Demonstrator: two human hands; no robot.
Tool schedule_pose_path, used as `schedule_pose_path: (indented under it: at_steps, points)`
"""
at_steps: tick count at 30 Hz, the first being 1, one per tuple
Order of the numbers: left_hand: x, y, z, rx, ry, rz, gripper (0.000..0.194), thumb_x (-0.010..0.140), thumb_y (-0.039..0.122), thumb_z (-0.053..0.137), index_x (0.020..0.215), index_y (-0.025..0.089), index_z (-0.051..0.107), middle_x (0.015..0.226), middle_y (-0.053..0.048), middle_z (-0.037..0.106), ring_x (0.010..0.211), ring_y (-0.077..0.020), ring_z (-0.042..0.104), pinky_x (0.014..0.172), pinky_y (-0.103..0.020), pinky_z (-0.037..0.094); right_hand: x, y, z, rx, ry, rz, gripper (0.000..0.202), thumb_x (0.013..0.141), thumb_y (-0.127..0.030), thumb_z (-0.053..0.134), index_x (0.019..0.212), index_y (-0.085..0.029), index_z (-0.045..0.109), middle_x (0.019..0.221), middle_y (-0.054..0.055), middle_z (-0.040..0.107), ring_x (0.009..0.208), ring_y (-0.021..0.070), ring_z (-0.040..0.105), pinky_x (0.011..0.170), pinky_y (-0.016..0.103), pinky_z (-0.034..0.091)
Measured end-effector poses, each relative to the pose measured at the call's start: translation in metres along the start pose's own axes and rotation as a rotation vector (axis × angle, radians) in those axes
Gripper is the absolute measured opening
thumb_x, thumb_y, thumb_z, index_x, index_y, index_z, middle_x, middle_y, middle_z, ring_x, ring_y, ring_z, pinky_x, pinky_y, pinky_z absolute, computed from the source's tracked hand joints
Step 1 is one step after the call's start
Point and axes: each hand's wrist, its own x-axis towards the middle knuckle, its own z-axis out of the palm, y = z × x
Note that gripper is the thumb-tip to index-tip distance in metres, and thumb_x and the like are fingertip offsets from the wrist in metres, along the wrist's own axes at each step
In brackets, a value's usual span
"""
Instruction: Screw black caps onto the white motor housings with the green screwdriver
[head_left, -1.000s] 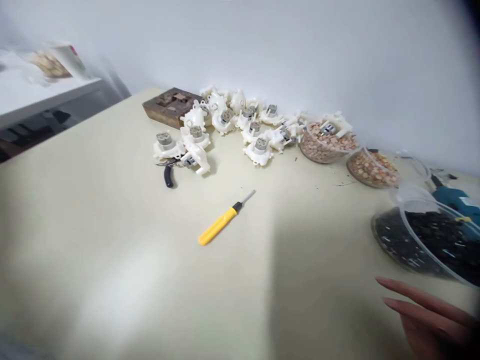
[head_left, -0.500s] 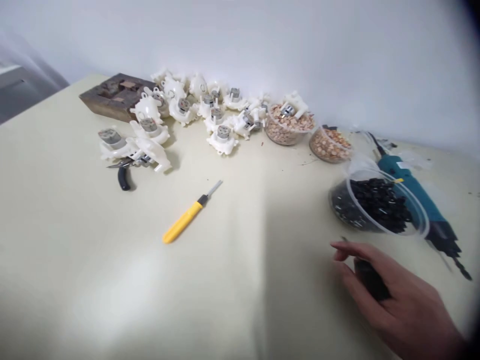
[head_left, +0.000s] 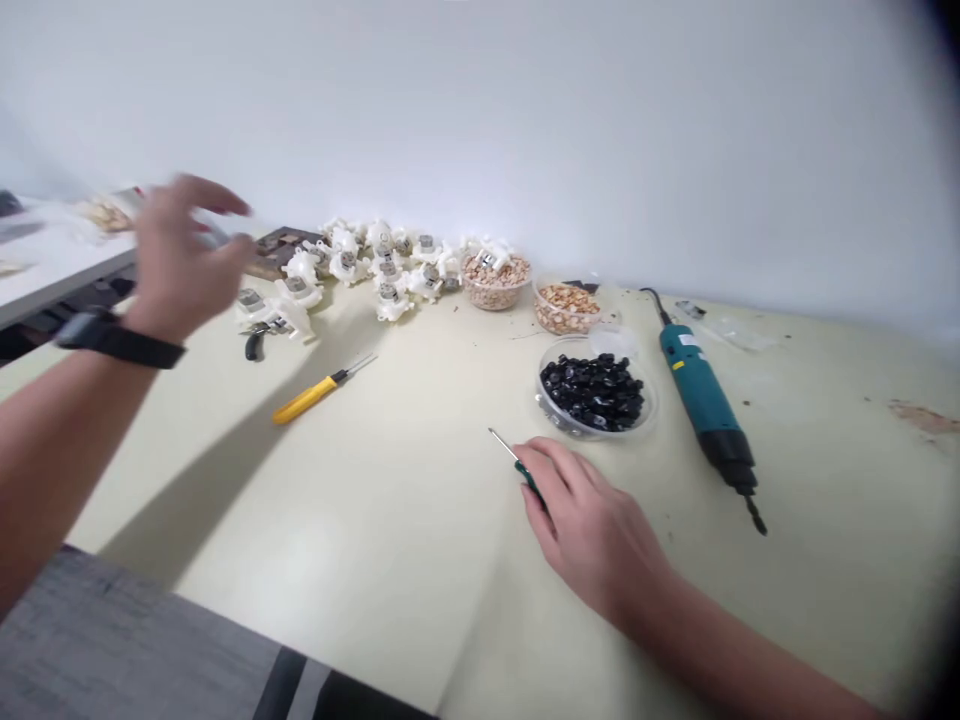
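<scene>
My right hand (head_left: 592, 525) is closed around a small screwdriver (head_left: 527, 478) with a dark green handle; its thin metal shaft points up and left. Just beyond that hand is a clear round tub of small black parts (head_left: 596, 395). Raised at the far left, my left hand (head_left: 191, 255) is motion-blurred, its thumb and fingers apart with no held thing plainly visible. It hovers in front of the dark block (head_left: 283, 250) and near white plastic housings with small motors (head_left: 300, 290). A yellow-handled screwdriver (head_left: 307, 398) lies on the table between my hands.
At the back, more white housings (head_left: 390, 300) cluster beside two tubs of small tan pieces (head_left: 495, 285) (head_left: 566, 308). A teal electric screwdriver (head_left: 705, 400) lies on the right with its cord toward the wall. Dark-handled pliers (head_left: 255, 345) rest by the left housings. The table's front edge (head_left: 300, 652) shows below.
My left hand has come into view at the upper left. The view has shifted, showing more table on the right and the front edge. My right hand still grips the small screwdriver.
</scene>
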Motion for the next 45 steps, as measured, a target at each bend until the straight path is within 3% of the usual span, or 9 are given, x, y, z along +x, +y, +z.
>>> schedule_pose_path:
  at_steps: [3, 9, 17, 25, 31, 34, 38, 41, 45]
  points:
    - [0.029, -0.014, 0.032, 0.464, -0.084, 0.01, 0.032, 0.097, 0.032, 0.073, 0.127, 0.022, 0.069, 0.121, 0.005, 0.066, 0.119, -0.0212, 0.049, 0.12, -0.046, 0.035, -0.003, 0.0, 0.0, 0.011, -0.023, 0.012, 0.04, 0.099, -0.01, 0.053, 0.134, -0.017, 0.073, 0.132, 0.01, 0.079, 0.102, 0.0274, 0.08, 0.06, 0.036, 0.065]
    - [0.077, -0.043, 0.081, 0.656, -0.326, 0.029, 0.065, 0.092, 0.035, 0.074, 0.148, 0.005, 0.057, 0.138, -0.011, 0.063, 0.126, -0.0266, 0.041, 0.123, -0.057, 0.021, -0.007, -0.001, 0.004, 0.015, -0.036, 0.004, 0.044, 0.102, -0.01, 0.056, 0.144, -0.019, 0.064, 0.143, 0.01, 0.072, 0.113, 0.0282, 0.075, 0.063, 0.037, 0.063]
    - [0.081, -0.066, 0.082, 0.873, -0.325, 0.118, 0.051, 0.097, 0.04, 0.066, 0.131, 0.003, 0.06, 0.136, -0.013, 0.055, 0.113, -0.0204, 0.047, 0.114, -0.044, 0.038, -0.006, 0.0, 0.004, -0.068, -0.01, -0.009, 0.038, 0.106, -0.018, 0.059, 0.144, -0.017, 0.063, 0.139, 0.011, 0.072, 0.111, 0.0281, 0.07, 0.076, 0.043, 0.059]
    - [0.064, -0.04, 0.065, 0.893, -0.283, 0.203, 0.065, 0.1, 0.051, 0.064, 0.139, -0.001, 0.055, 0.143, -0.018, 0.05, 0.115, -0.0241, 0.048, 0.117, -0.051, 0.048, -0.005, -0.013, -0.006, -0.077, 0.128, -0.047, 0.032, 0.113, -0.029, 0.053, 0.136, -0.014, 0.07, 0.133, 0.011, 0.075, 0.119, 0.0314, 0.062, 0.094, 0.047, 0.049]
    - [0.03, 0.004, 0.043, 0.718, -0.083, 0.271, 0.062, 0.09, 0.044, 0.077, 0.136, 0.004, 0.063, 0.123, -0.01, 0.06, 0.102, -0.0182, 0.05, 0.119, -0.051, 0.051, 0.018, 0.018, -0.029, 0.204, 0.258, 0.114, 0.027, 0.111, -0.028, 0.052, 0.119, -0.017, 0.075, 0.118, 0.009, 0.08, 0.114, 0.0297, 0.062, 0.104, 0.045, 0.049]
    - [-0.008, 0.04, 0.051, 0.644, -0.184, 0.435, 0.054, 0.093, 0.043, 0.071, 0.134, 0.008, 0.067, 0.106, -0.004, 0.064, 0.09, -0.0146, 0.054, 0.107, -0.039, 0.057, 0.047, 0.056, -0.038, 0.151, 0.241, 0.246, 0.023, 0.105, -0.019, 0.057, 0.117, -0.02, 0.077, 0.121, 0.009, 0.08, 0.121, 0.0331, 0.062, 0.107, 0.048, 0.048]
    - [-0.072, 0.076, 0.083, 0.524, -0.441, 0.648, 0.058, 0.084, 0.047, 0.07, 0.129, 0.01, 0.071, 0.108, -0.009, 0.069, 0.09, -0.0214, 0.066, 0.087, -0.037, 0.058, 0.084, 0.091, -0.04, 0.151, -0.001, 0.296, 0.02, 0.097, -0.013, 0.067, 0.104, -0.021, 0.084, 0.113, 0.007, 0.083, 0.122, 0.0346, 0.064, 0.103, 0.047, 0.05]
    - [-0.109, 0.081, 0.109, 0.462, -0.582, 0.722, 0.058, 0.086, 0.044, 0.067, 0.133, 0.01, 0.067, 0.124, -0.016, 0.069, 0.096, -0.026, 0.07, 0.088, -0.04, 0.061, 0.102, 0.094, -0.036, 0.231, -0.164, 0.307, 0.014, 0.094, -0.015, 0.075, 0.1, -0.021, 0.086, 0.11, 0.007, 0.084, 0.107, 0.0276, 0.071, 0.095, 0.042, 0.053]
    - [-0.131, 0.07, 0.127, 0.441, -0.626, 0.716, 0.052, 0.087, 0.038, 0.067, 0.133, 0.012, 0.065, 0.13, -0.018, 0.069, 0.104, -0.0294, 0.072, 0.095, -0.043, 0.062, 0.109, 0.089, -0.027, 0.271, -0.204, 0.312, 0.015, 0.093, -0.016, 0.076, 0.104, -0.021, 0.087, 0.116, 0.007, 0.083, 0.106, 0.0248, 0.073, 0.089, 0.037, 0.054]
